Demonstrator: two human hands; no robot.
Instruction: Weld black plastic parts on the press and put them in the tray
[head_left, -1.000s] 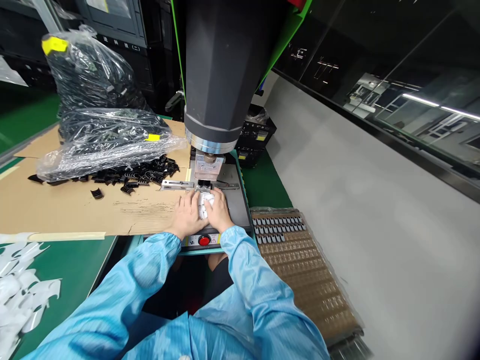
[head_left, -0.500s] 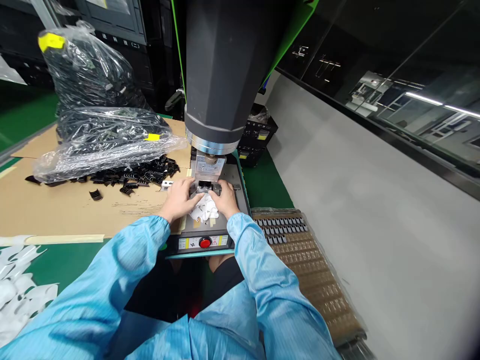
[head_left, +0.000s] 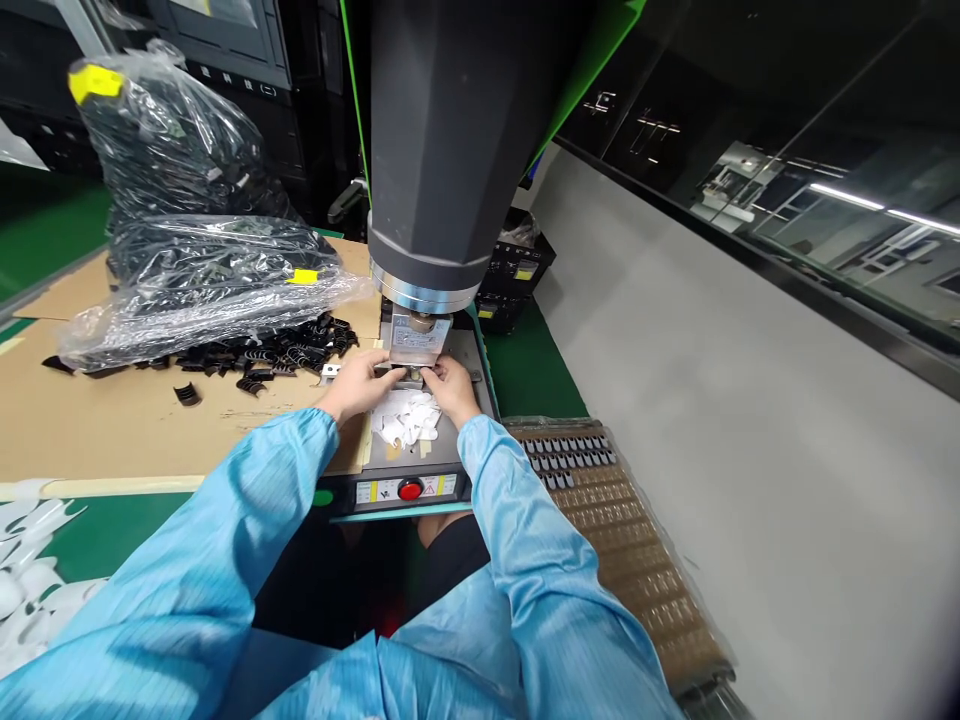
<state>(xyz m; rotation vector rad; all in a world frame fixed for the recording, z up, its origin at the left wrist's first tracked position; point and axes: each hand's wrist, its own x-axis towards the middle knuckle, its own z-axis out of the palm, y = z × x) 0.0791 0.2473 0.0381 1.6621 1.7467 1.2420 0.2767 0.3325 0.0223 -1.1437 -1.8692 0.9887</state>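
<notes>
Grey baseplate (head_left: 450,447) | metal fixture (head_left: 409,384) | long axis left to right

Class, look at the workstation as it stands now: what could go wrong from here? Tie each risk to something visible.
1. The left hand and right hand are at the fixture, close to the labelled block; fingers might get pinched if it came down.
2. The loose white pieces could get knocked about.
3. The left sleeve might bump the green button.
</notes>
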